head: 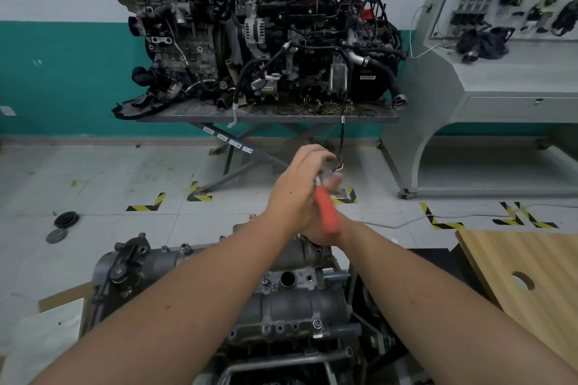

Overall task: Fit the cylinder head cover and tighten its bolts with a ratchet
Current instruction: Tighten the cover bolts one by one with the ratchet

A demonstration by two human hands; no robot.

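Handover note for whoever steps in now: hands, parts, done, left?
Right hand: grips the ratchet by its orange handle, raised above the far end of the engine.
Left hand: over the ratchet's head end; blurred, so its grip cannot be told.
Cover: appears to sit on the engine, between the forearms.
Done: cover looks placed; several bolts show along its near edge.
Left: tightening. Which bolts are already tight cannot be told, so check every one.
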